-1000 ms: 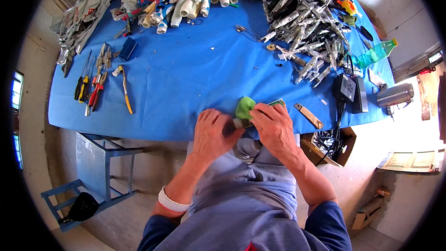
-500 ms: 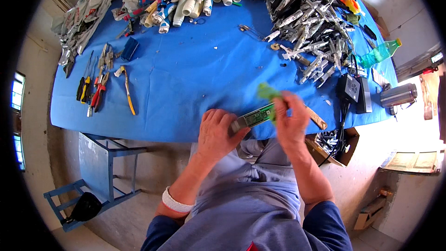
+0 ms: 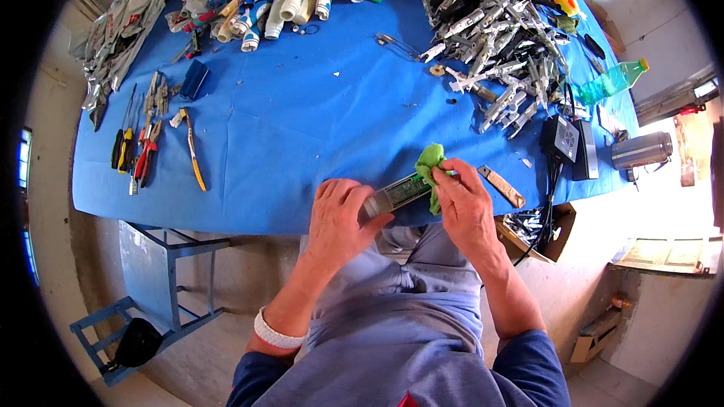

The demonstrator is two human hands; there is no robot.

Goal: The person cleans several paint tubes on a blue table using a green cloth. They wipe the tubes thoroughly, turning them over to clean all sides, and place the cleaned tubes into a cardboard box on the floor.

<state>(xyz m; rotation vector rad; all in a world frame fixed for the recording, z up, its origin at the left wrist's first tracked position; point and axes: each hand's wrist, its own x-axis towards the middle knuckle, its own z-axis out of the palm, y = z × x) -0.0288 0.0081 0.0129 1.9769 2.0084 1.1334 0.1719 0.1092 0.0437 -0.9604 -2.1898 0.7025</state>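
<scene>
Blue-covered bench [image 3: 264,128], pale walls [image 3: 56,158]. Left hand [image 3: 337,215] grips circuit-board device [image 3: 402,193], ends partly hidden; right hand [image 3: 464,205] pinches green rag [image 3: 431,157].

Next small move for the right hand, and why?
Probably draw the green cloth lightly along the circuit board toward the left hand. The right hand pinches the cloth at the board's right end, the left hand grips the other end of the grey case, and the board between them lies exposed.
</scene>
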